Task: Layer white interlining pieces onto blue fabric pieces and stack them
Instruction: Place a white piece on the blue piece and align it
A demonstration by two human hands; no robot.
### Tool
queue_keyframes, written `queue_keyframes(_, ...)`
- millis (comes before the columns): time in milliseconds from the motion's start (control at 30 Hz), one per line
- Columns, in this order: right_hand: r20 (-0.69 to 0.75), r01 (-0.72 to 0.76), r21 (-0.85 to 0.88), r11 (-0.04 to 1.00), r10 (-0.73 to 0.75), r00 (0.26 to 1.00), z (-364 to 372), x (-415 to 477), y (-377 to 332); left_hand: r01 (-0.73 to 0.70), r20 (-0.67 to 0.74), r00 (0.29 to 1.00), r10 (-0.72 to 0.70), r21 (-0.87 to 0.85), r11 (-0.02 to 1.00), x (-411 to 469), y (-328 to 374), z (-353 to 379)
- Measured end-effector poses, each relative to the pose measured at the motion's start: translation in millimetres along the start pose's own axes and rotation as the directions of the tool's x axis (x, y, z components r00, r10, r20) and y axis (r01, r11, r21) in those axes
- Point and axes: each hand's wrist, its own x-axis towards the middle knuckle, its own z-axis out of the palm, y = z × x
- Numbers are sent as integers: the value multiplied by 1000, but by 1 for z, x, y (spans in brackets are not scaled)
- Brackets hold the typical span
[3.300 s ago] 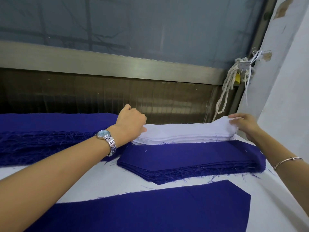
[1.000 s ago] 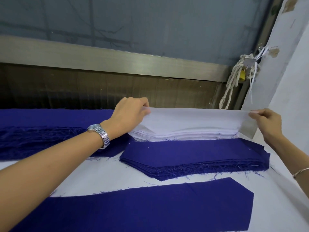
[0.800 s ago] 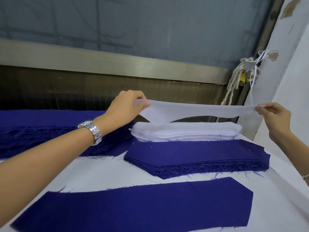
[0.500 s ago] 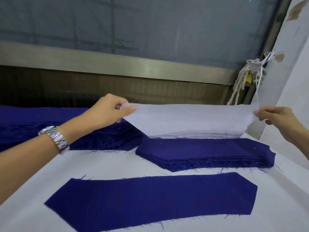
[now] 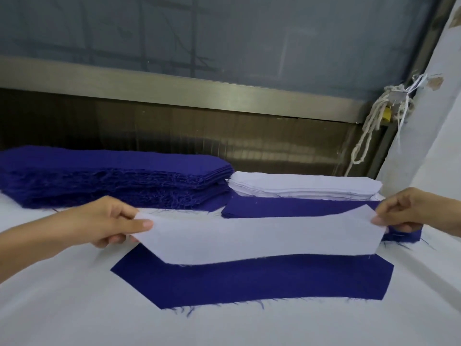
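A single white interlining piece [image 5: 257, 237] hangs stretched between my hands, just above the far edge of a lone blue fabric piece [image 5: 252, 280] lying flat on the table. My left hand [image 5: 109, 222] pinches its left end and my right hand [image 5: 411, 212] pinches its right end. Behind it sits the stack of white interlining [image 5: 304, 187], resting on the back of a low stack of blue pieces [image 5: 294, 208]. A taller blue stack [image 5: 109, 176] lies at the back left.
The work surface is a white cloth-covered table [image 5: 74, 308]. A metal-framed window and dark panel [image 5: 199, 131] run along the far side. A knotted white rope [image 5: 369, 136] hangs at the back right beside a white wall [image 5: 429, 136].
Both hands lifted the top interlining piece off the white stack and carried it toward me and down, over the lone blue piece. The view tilted downward.
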Motion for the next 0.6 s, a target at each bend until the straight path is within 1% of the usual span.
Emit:
queue_keyframes(67, 109, -10, -29, 1000, 13, 994, -1, 5, 10, 24, -37, 999, -23, 25, 999, -3, -10, -2)
queue_keyframes(133, 169, -17, -85, 996, 32, 985, 1, 13, 23, 20, -46, 999, -17, 71, 997, -6, -19, -2)
queue_keyframes(267, 248, -10, -132, 991, 43, 968, 3, 33, 58, -2, -4, 1000, 3, 79, 997, -12, -31, 2)
queue_keyframes(333, 273, -13, -137, 990, 51, 961, 3, 41, 72, -17, -10, 1000, 18, 75, 997, -12, -33, 4)
queue_keyframes(467, 307, -14, -137, 990, 56, 950, 5, 54, 88, -16, -10, 1000, 17, 90, 996, -13, -33, 10)
queue_keyframes(600, 364, 11, -98, 995, 26, 931, 10, 64, 98, -34, -22, 999, 36, 102, 994, -15, -31, 15)
